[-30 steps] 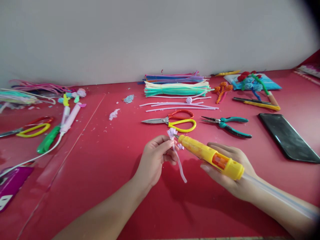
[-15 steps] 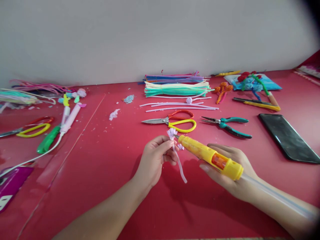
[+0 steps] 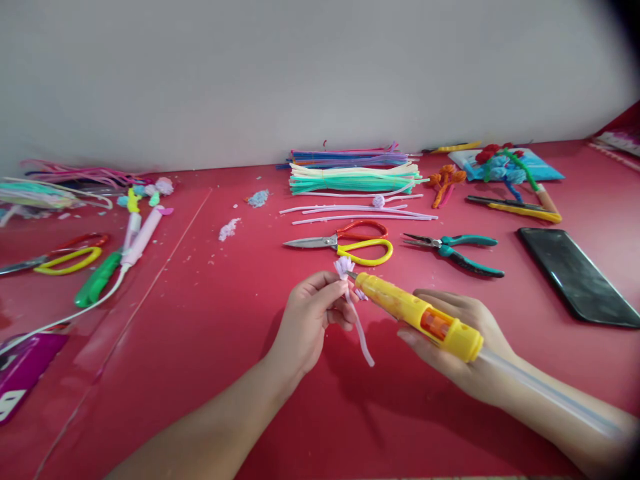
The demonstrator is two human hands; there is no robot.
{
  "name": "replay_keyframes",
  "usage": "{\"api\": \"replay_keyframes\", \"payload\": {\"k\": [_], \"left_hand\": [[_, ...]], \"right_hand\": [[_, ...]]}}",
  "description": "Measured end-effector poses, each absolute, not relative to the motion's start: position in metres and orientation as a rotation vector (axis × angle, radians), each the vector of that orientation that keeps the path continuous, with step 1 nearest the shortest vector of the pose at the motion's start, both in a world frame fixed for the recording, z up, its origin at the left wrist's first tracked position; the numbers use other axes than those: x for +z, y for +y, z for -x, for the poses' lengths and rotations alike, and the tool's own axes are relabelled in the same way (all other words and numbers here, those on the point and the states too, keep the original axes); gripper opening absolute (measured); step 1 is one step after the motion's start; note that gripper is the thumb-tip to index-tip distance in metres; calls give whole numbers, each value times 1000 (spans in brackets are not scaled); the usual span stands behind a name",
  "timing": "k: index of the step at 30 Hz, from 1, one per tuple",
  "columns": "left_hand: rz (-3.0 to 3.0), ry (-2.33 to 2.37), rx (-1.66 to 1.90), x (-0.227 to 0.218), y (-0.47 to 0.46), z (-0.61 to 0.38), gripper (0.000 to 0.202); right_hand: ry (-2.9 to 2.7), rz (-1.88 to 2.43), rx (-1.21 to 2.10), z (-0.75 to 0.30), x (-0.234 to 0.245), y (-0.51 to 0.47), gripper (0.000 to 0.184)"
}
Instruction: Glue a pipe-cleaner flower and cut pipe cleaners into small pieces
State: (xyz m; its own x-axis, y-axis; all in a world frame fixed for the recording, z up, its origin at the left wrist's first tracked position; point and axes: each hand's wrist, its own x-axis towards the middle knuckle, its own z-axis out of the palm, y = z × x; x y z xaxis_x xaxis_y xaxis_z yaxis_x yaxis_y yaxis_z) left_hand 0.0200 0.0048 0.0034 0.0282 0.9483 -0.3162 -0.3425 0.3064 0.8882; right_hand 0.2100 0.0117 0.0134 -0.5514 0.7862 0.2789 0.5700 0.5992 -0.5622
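My left hand (image 3: 307, 320) pinches a lilac pipe-cleaner flower (image 3: 345, 268) just below its fuzzy head; the stem (image 3: 361, 333) hangs down toward the red table (image 3: 225, 373). My right hand (image 3: 457, 343) is wrapped under a yellow glue gun (image 3: 417, 315) with an orange window. Its metal tip touches the flower head. A clear glue stick (image 3: 545, 393) runs back from the gun along my right forearm.
Scissors with red and yellow handles (image 3: 350, 243), teal pliers (image 3: 455, 252) and a black phone (image 3: 575, 277) lie beyond my hands. A stack of coloured pipe cleaners (image 3: 353, 173) sits by the wall. More scissors (image 3: 55, 257), pens and pipe cleaners lie at left.
The glue gun's rear end and my right hand have shifted a little to the left. The left hand and the flower have stayed put.
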Motion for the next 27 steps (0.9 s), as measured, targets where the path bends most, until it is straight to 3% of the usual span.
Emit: {"api": "replay_keyframes", "payload": {"k": [10, 16, 21, 27], "left_hand": [[-681, 1099, 1150, 3, 6, -19, 12], [-722, 1109, 1232, 1, 10, -14, 11], [-724, 1122, 1231, 1, 10, -14, 12], [-728, 1097, 1224, 0, 9, -15, 12]], "right_hand": [[-2327, 1198, 666, -209, 16, 11, 26], [-2381, 1186, 518, -214, 22, 20, 6], [-2538, 1474, 218, -227, 6, 34, 25], [-2771, 1415, 99, -239, 5, 40, 31]]}}
